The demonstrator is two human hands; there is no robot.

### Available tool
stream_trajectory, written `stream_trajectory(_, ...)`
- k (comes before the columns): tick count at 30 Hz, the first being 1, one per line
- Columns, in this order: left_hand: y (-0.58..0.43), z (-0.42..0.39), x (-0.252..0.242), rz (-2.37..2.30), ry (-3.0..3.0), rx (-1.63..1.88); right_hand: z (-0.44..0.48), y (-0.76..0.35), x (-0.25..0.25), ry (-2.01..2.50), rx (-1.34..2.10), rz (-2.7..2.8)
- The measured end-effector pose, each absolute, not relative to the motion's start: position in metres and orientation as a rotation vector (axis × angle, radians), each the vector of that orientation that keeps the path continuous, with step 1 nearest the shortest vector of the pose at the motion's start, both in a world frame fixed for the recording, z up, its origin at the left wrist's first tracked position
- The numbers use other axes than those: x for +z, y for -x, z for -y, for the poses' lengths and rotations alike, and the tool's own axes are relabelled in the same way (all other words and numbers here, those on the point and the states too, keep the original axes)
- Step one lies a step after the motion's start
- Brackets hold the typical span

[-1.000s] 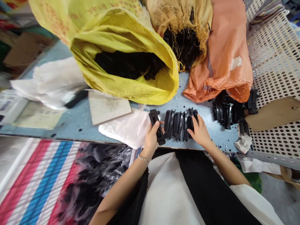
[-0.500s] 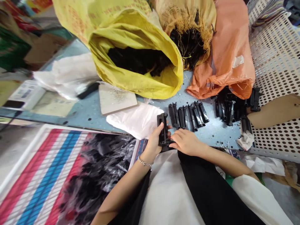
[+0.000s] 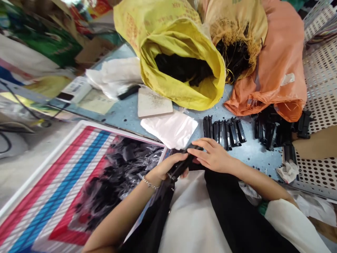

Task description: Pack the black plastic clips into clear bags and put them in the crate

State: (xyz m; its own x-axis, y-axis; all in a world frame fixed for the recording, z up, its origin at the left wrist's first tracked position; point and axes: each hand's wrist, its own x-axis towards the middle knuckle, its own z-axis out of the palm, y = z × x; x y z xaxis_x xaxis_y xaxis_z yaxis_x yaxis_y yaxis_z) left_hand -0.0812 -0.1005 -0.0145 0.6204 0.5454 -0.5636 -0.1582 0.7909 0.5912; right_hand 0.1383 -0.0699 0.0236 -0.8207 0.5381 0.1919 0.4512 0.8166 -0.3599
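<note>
My left hand (image 3: 168, 167) is closed round a long black plastic part (image 3: 180, 168), held over my lap at the near edge of the blue table (image 3: 250, 153). My right hand (image 3: 210, 156) rests its fingers on the top end of that same part. A row of several similar black parts (image 3: 223, 129) lies on the table just beyond my right hand. A sheet of white plastic bags (image 3: 171, 128) lies to the left of the row.
A yellow sack (image 3: 181, 52) and a frayed tan sack (image 3: 237, 38), both holding black parts, stand at the back beside an orange bag (image 3: 279, 70). More black parts (image 3: 273, 126) are heaped at the right. A striped sack (image 3: 79, 182) with bagged black parts sits on the floor at left.
My left hand brought the black part off the table toward my lap and tilted it. My right hand left the row of parts and came onto the held part. The view swung left.
</note>
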Motion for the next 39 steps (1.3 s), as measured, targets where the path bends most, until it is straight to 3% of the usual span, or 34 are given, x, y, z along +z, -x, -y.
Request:
stream_trajectory(3, 0.095, 0.090, -0.008, -0.686, -0.586, 0.208, 0.058, -0.148, 0.033, 0.684, 0.492, 2.858)
stream_trajectory(6, 0.094, 0.066, -0.018, -0.992, -0.798, 0.565, 0.050, -0.167, 0.027, 0.972, 0.759, 2.743)
stream_trajectory(9, 0.086, 0.039, -0.040, -1.496, -1.259, 0.999, 0.046, -0.182, 0.014, 1.345, 1.204, 2.155)
stream_trajectory(11, 0.083, 0.024, -0.053, -1.641, -1.556, 1.001, 0.047, -0.182, 0.004, 1.401, 1.509, 1.635)
stream_trajectory(15, 0.094, 0.003, -0.064, -1.558, -1.633, 0.848, 0.056, -0.169, -0.011, 1.260, 1.806, 0.934)
stream_trajectory(24, 0.118, -0.009, -0.067, -1.515, -1.358, 0.856, 0.077, -0.137, -0.049, 0.902, 2.437, 0.443)
stream_trajectory(30, 0.129, 0.001, -0.067, -1.489, -2.106, 0.943, 0.078, -0.133, -0.063, 0.937, 2.401, 0.264)
stream_trajectory(34, 0.136, 0.004, -0.064, -1.422, -2.213, 0.942, 0.071, -0.131, -0.060, 0.737, 2.626, 0.156)
stream_trajectory(39, 0.128, 0.021, -0.050, -1.342, -2.293, 0.962, 0.063, -0.119, -0.061, 0.610, 2.641, 0.054)
